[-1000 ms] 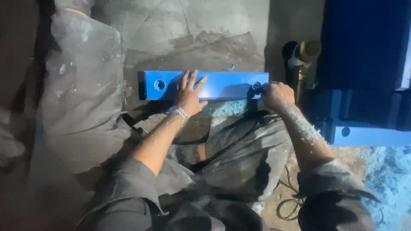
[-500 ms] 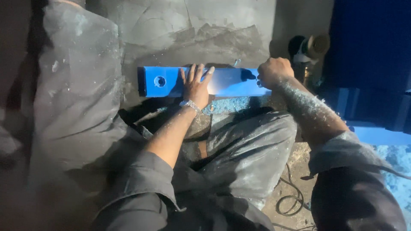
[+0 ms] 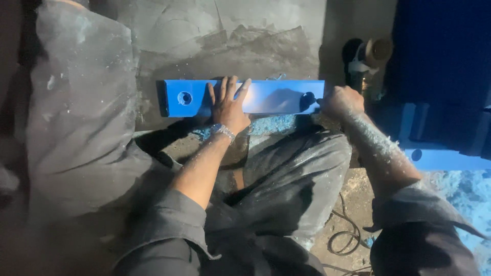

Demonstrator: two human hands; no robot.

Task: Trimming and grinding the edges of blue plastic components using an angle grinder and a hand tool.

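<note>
Rough concrete; flat blue bar (image 3: 266, 97)

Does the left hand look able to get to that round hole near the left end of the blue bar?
Probably yes: the left hand lies flat on the blue bar, and nothing sits between it and the round hole.

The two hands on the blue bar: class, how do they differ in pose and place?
The left hand lies flat with fingers spread on the middle of the blue bar; the right hand is closed in a fist at the bar's right end. The left wrist wears a bracelet; the right forearm is dusted with pale shavings. Both touch the bar.
</note>
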